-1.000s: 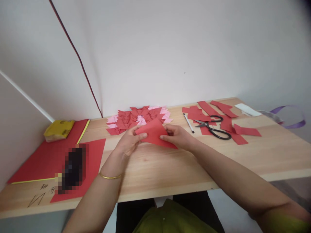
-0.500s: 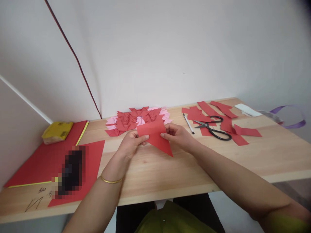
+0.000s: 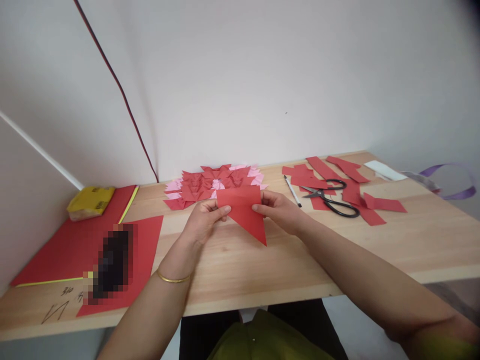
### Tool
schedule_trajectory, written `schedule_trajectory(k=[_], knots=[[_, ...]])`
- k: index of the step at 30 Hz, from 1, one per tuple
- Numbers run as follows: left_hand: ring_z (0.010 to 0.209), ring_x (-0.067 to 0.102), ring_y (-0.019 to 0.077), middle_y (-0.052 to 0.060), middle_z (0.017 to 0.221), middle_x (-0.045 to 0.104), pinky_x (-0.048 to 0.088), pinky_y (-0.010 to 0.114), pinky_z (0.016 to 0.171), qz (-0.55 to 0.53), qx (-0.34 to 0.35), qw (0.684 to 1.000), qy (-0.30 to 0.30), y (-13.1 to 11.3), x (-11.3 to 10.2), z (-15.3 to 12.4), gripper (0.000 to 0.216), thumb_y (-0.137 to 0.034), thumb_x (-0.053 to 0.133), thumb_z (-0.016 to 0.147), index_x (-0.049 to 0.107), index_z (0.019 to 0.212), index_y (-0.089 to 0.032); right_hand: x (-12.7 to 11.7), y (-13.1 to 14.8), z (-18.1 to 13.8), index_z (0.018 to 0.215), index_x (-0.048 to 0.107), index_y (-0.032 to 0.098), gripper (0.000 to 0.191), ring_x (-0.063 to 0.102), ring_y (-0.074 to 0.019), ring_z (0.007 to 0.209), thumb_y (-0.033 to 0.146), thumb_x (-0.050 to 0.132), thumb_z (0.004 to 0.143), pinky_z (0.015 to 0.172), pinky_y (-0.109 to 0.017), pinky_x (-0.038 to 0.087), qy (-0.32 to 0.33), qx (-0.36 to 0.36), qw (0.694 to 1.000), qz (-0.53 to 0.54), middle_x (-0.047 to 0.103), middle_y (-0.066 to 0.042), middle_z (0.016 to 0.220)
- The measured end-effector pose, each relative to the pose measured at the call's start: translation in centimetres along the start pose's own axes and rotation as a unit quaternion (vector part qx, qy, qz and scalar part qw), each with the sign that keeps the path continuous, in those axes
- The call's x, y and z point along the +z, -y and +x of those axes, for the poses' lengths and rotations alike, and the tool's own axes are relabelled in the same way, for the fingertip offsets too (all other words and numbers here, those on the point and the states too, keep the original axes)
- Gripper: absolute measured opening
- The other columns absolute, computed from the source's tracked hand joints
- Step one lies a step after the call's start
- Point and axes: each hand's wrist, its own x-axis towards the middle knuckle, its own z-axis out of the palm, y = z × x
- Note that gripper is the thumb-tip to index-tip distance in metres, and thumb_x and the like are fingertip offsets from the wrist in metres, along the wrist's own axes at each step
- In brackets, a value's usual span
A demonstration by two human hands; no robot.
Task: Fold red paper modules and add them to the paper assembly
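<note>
A folded piece of red paper (image 3: 243,207) is held up over the table between my two hands, its pointed corner hanging down on the right. My left hand (image 3: 208,217) pinches its left edge, thumb in front and fingers behind. On the opposite edge, my right hand (image 3: 279,210) grips it the same way, thumb on the face. Just behind the paper lie several folded red and pink paper pieces (image 3: 195,186), set in overlapping rows against the wall.
Black-handled scissors (image 3: 325,196) lie on the right among red paper scraps (image 3: 386,202), beside a white pen (image 3: 292,191). At the left, a yellow packet (image 3: 91,201) rests on red sheets (image 3: 52,250); a pixelated dark thing covers part of another sheet. The wooden table's (image 3: 225,285) front edge is near me.
The red paper has turned slightly, so its top edge is more level and its point hangs straighter down. Both hands keep hold of it. The view has shifted a little.
</note>
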Motion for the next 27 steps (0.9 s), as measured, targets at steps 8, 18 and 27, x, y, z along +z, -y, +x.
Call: schedule_trajectory(k=[8,18,27], knots=[[0.056,0.051,0.008,0.0,0.064,0.061,0.041,0.022,0.058,0.005,0.008,1.0,0.0,-0.06,0.12,-0.23,0.019,-0.028,0.075,0.063,0.064,0.07,-0.014,0.03,0.12,-0.08,0.103,0.06,0.019,0.032,0.063,-0.0168,0.085,0.032,0.066,0.074,0.068,-0.027,0.05,-0.006,-0.004,1.0,-0.001,0.067,-0.006,0.098],[0.053,0.05,0.0064,-0.001,0.062,0.059,0.04,0.021,0.056,-0.05,-0.02,0.998,-0.015,-0.45,0.42,-0.3,0.021,-0.025,0.076,0.059,0.061,0.067,-0.013,-0.1,0.11,-0.1,0.101,0.06,0.019,0.031,0.062,-0.0169,0.085,0.033,0.066,0.074,0.069,-0.029,0.05,-0.011,0.008,1.0,0.006,0.066,-0.006,0.097],[0.052,0.049,0.0057,-0.003,0.058,0.056,0.041,0.022,0.056,-0.094,-0.034,0.994,-0.039,-0.17,0.24,-0.06,0.026,-0.026,0.079,0.057,0.056,0.062,-0.013,-0.63,-0.04,0.08,0.079,0.056,0.018,0.02,0.051,-0.0089,0.06,0.035,0.065,0.075,0.059,-0.025,0.044,-0.024,-0.007,0.999,-0.023,0.058,0.001,0.071]])
